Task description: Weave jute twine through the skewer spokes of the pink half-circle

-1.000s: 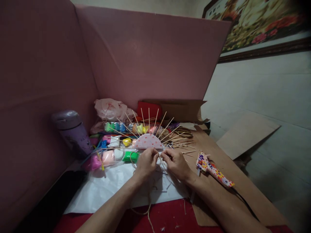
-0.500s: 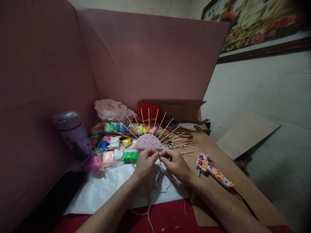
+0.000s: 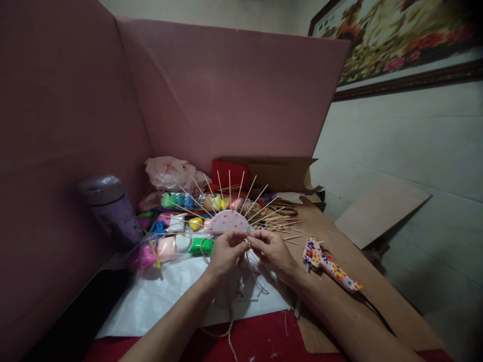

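A pale pink dotted half-disc (image 3: 228,221) with thin wooden sticks (image 3: 243,191) fanning out from its curved edge stands just beyond my fingers. My left hand (image 3: 227,251) is closed in a pinch at the disc's lower edge, on a thin twine (image 3: 231,322) that hangs down to the red cloth. Fingertips almost touching it, my right hand (image 3: 272,251) pinches the same twine near the disc's lower right corner. Loops of twine lie below both hands on a white sheet (image 3: 169,296).
A floral glue gun (image 3: 332,266) with a black cord lies on brown cardboard (image 3: 377,296) at right. Bagged coloured clay (image 3: 166,246) and a purple bottle (image 3: 113,211) are at left. Loose sticks (image 3: 283,222) and scissors (image 3: 285,207) lie behind my right hand.
The twine below my right hand has shifted, with a loop now showing on the white sheet. My right fingers have changed their pinch slightly. The whole view has moved a little.
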{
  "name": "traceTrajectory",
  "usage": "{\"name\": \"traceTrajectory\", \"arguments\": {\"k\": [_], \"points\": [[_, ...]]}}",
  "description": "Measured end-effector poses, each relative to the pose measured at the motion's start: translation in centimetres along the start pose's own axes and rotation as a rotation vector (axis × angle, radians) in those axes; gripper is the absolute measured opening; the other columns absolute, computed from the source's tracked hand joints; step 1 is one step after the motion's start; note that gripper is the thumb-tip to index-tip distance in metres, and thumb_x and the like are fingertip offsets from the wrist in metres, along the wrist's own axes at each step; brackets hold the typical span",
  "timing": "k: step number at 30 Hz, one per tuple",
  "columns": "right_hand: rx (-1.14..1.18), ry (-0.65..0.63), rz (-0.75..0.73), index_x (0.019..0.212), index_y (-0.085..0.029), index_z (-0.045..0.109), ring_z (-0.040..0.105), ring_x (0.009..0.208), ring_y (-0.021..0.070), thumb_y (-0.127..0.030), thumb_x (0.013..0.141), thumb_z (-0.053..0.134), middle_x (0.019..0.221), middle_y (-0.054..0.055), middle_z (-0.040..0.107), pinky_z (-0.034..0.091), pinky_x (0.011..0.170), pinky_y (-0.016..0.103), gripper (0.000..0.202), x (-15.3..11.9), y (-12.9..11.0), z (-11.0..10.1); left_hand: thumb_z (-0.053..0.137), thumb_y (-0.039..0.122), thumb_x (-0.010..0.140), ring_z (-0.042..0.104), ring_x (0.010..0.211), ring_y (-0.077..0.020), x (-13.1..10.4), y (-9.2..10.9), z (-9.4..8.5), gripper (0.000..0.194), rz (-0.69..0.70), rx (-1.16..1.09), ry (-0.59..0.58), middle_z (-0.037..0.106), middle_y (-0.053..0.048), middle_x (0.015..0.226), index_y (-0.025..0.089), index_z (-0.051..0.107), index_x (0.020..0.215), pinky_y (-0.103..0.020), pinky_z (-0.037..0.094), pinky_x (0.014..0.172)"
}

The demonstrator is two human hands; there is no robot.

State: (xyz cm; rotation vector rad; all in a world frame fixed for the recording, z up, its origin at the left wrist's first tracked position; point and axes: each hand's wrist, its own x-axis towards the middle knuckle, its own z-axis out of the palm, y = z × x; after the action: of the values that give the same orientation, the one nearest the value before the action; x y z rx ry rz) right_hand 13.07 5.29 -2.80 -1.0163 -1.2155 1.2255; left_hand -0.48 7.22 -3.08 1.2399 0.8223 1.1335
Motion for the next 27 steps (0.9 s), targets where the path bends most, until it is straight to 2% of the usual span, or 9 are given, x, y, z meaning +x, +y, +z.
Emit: {"name": "traceTrajectory", "arguments": {"k": [7, 12, 16, 20, 27], "points": [[-0.003, -0.039, -0.028, 0.069, -0.014, 0.058, 0.035, 0.048, 0.0068, -0.039, 0.072, 0.064, 0.055, -0.004, 0.047, 0.023, 0.045, 0.021, 0.025, 0.1, 0.5, 0.0, 0.068, 0.027, 0.062, 0.041, 0.035, -0.005, -0.2, 0.7, 0.1, 0.024, -0.009, 0.067, 0.0, 0.056, 0.002, 0.056, 0.01, 0.061, 0.078, -0.019, 0.03, 0.034], [0.053, -0.1, 0.03, 0.065, -0.014, 0.056, 0.032, 0.046, 0.006, -0.04, 0.071, 0.065, 0.054, -0.004, 0.045, 0.021, 0.044, 0.021, 0.028, -0.2, 0.0, 0.1, 0.068, 0.037, 0.065, 0.041, 0.041, -0.0057, -0.3, 0.8, -0.1, 0.033, -0.042, -0.022, -0.018, 0.052, 0.004, 0.051, 0.011, 0.064, 0.084, -0.018, 0.032, 0.039], [0.075, -0.124, 0.101, 0.062, -0.015, 0.054, 0.029, 0.044, 0.0052, -0.043, 0.067, 0.067, 0.052, -0.005, 0.042, 0.016, 0.041, 0.021, 0.031, -0.4, -0.5, 0.3, 0.072, 0.037, 0.062, 0.04, 0.043, -0.005, -0.3, 1.0, -0.2, 0.03, -0.049, -0.057, -0.022, 0.054, 0.002, 0.054, 0.01, 0.066, 0.074, -0.018, 0.031, 0.041], [0.069, -0.139, 0.111, 0.061, -0.015, 0.053, 0.027, 0.041, 0.0046, -0.042, 0.07, 0.065, 0.048, -0.006, 0.041, 0.014, 0.039, 0.02, 0.031, -0.6, -0.7, 0.3, 0.072, 0.037, 0.061, 0.039, 0.042, -0.0049, -0.2, 0.8, -0.3, 0.029, -0.064, -0.078, 0.009, 0.053, 0.002, 0.051, 0.011, 0.063, 0.068, -0.018, 0.031, 0.041], [-0.04, -0.099, 0.054, 0.064, -0.015, 0.055, 0.029, 0.038, 0.0044, -0.04, 0.074, 0.061, 0.047, -0.006, 0.043, 0.019, 0.037, 0.019, 0.028, -0.3, -0.2, 0.2, 0.069, 0.04, 0.064, 0.04, 0.041, -0.006, 0.0, 0.4, -0.6, 0.03, -0.027, -0.023, -0.035, 0.049, 0.004, 0.048, 0.012, 0.058, 0.065, -0.019, 0.032, 0.041]]}}
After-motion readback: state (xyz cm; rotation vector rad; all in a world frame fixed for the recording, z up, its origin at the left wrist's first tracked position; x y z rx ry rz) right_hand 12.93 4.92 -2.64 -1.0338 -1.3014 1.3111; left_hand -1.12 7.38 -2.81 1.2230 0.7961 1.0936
